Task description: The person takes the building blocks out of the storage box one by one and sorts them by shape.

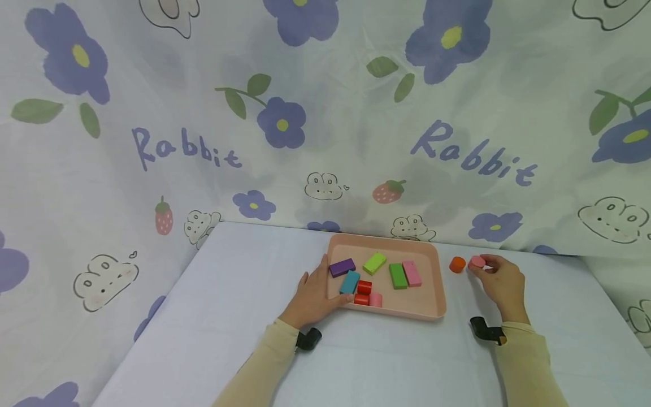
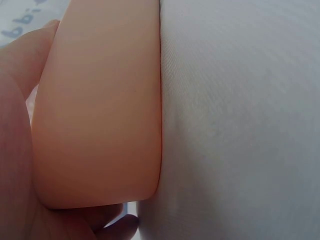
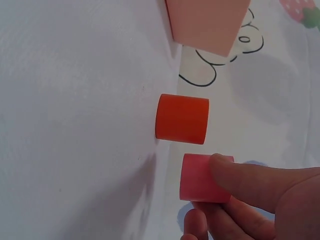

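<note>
My left hand (image 1: 315,294) grips the front left corner of a peach tray (image 1: 417,312), the thumb over its front rim and the fingers along its left side. In the left wrist view the tray's outer wall (image 2: 100,110) fills the space beside the thumb. My right hand (image 1: 503,282) pinches a pink cylinder block (image 3: 200,177) between thumb and fingers, to the right of the tray. Beside it an orange cylinder block (image 1: 457,264) stands upright on the white tabletop, apart from the pink one.
Inside the tray lie a purple block (image 1: 342,267), a blue block (image 1: 350,282), a lime block (image 1: 374,263), a green block (image 1: 398,276) and a pink block (image 1: 412,273). Two red cylinders (image 1: 364,287) and another pink cylinder (image 1: 376,299) lie near its front. Behind hangs a patterned cloth (image 1: 351,141).
</note>
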The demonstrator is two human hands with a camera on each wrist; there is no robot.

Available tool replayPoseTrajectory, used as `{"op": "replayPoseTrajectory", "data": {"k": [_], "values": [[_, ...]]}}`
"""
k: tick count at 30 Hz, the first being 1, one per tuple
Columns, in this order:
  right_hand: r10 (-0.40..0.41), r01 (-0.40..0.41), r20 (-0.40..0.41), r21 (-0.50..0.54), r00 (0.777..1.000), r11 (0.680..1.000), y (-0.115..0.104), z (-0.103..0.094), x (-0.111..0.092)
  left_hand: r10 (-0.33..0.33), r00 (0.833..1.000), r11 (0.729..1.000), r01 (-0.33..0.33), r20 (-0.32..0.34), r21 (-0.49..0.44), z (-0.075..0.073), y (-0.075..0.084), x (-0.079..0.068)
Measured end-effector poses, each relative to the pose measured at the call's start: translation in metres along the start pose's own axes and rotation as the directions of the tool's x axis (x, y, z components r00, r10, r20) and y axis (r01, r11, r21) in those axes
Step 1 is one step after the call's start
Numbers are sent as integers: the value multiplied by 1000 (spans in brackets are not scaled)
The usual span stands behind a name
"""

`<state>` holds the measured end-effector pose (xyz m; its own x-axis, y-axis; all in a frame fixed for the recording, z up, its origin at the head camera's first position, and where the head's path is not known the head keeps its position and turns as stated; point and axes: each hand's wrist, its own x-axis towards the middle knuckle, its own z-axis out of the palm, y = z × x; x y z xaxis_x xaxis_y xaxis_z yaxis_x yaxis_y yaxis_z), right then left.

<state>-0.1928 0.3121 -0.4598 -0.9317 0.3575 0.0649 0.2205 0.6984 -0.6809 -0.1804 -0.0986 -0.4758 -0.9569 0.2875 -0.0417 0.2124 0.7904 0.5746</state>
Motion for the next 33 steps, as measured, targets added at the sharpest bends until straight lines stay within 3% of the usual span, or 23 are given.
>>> {"op": "replayPoseTrajectory", "data": {"k": [11, 22, 33], "values": [[62, -61, 61, -17, 996, 998, 7, 4, 6, 5, 1000, 1000, -5, -6, 1, 1, 0, 0], [19, -18, 83, -15, 996, 1000, 12, 5, 7, 7, 1000, 1000, -8, -10, -11, 0, 1, -1], [33, -36, 104, 26, 994, 999, 8, -3, 5, 5, 1000, 1000, -5, -7, -21, -1, 2, -1]]}}
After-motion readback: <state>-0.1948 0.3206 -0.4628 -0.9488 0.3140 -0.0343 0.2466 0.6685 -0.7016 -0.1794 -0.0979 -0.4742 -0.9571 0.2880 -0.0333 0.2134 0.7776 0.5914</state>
